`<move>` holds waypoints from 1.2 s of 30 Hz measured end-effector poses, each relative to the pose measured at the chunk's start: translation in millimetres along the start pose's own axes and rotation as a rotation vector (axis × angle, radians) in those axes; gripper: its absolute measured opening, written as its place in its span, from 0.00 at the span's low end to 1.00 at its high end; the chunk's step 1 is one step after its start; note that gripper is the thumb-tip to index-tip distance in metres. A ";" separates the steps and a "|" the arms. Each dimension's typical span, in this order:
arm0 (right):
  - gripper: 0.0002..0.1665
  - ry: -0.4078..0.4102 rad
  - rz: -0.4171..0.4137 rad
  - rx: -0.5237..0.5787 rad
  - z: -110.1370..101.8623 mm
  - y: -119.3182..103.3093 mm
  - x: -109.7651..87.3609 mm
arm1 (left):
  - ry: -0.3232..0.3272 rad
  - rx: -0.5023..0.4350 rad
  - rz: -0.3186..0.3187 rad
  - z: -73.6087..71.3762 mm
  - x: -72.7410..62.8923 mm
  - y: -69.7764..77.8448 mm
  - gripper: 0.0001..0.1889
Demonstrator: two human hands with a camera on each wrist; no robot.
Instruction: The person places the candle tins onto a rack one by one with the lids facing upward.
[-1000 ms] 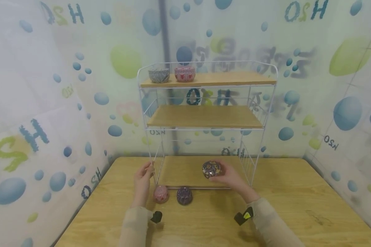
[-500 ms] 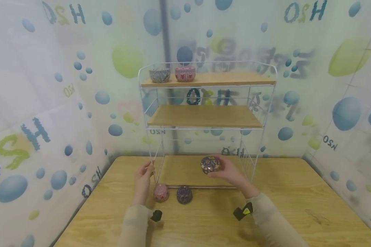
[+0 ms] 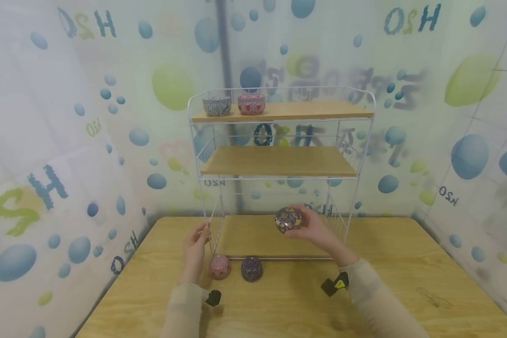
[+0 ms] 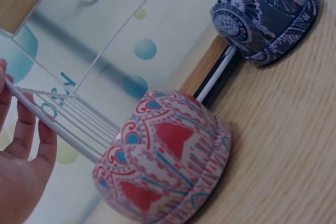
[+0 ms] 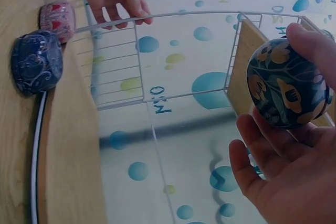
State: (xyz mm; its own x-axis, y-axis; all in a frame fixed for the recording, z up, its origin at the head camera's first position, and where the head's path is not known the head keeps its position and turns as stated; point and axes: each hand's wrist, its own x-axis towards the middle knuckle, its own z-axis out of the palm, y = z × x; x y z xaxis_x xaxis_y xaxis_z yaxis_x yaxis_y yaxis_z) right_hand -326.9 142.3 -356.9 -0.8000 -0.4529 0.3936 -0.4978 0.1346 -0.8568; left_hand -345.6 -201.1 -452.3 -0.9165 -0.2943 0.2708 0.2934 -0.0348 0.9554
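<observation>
My right hand (image 3: 310,228) holds a small round tin (image 5: 283,82), dark with yellow and orange flowers, between thumb and fingers. In the head view it overlaps the bottom board of a white wire rack (image 3: 279,178). My left hand (image 4: 23,156) grips the rack's left front post, thumb on one side and fingers curled round the other. A pink-red patterned tin (image 4: 163,156) and a dark purple-blue patterned one (image 4: 265,17) sit on the table just before the rack's bottom edge, the pink one nearer my left hand.
On the rack's top board (image 3: 312,110) stand a grey patterned tin (image 3: 217,106) and a pink-red one (image 3: 251,104), both at the left. The middle board (image 3: 279,159) lies below. A wooden table (image 3: 384,281) bears the rack, with a bubble-printed curtain (image 3: 405,141) behind.
My right hand has lifted the flowered tin a little higher before the rack. The left hand keeps its grip on the post, and the other tins have stayed in place.
</observation>
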 end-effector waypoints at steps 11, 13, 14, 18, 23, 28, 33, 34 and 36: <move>0.42 0.009 -0.003 -0.022 -8.9 -19.7 9.6 | -0.002 -0.023 0.005 3.6 -13.3 23.1 0.13; 0.42 0.016 -0.003 -0.023 -9.1 -21.6 9.9 | 0.001 -0.038 0.011 2.5 -9.4 15.8 0.14; 0.42 0.022 0.000 -0.027 -9.1 -22.6 10.1 | 0.003 -0.039 0.011 1.9 -6.8 11.3 0.14; 0.41 0.020 -0.001 0.018 -10.1 -26.7 10.8 | 0.004 -0.041 0.017 0.2 -0.5 -0.9 0.16; 0.43 0.012 0.010 0.061 -14.0 -32.9 11.8 | -0.018 -0.002 0.033 -0.1 -3.5 -1.1 0.18; 0.43 0.036 0.004 0.012 -19.0 -39.2 14.0 | -0.022 0.007 0.037 -0.1 -4.9 0.4 0.19; 0.44 0.044 0.003 -0.021 -22.0 -45.3 17.0 | -0.023 0.004 0.027 0.1 -4.1 0.1 0.17; 0.44 0.044 0.004 -0.019 -22.1 -46.2 17.4 | -0.021 0.006 0.023 0.0 -4.0 0.1 0.17; 0.44 0.045 0.000 -0.019 -22.7 -47.4 18.4 | -0.022 0.003 0.008 -0.5 -4.3 0.9 0.16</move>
State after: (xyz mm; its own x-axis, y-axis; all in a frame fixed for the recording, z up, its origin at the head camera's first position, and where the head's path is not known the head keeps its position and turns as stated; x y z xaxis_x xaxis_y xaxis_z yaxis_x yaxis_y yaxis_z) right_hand -325.6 147.6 -301.5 -0.8140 -0.4127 0.4088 -0.5038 0.1515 -0.8504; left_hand -341.2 -200.4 -452.7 -0.9199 -0.2732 0.2814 0.3004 -0.0296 0.9534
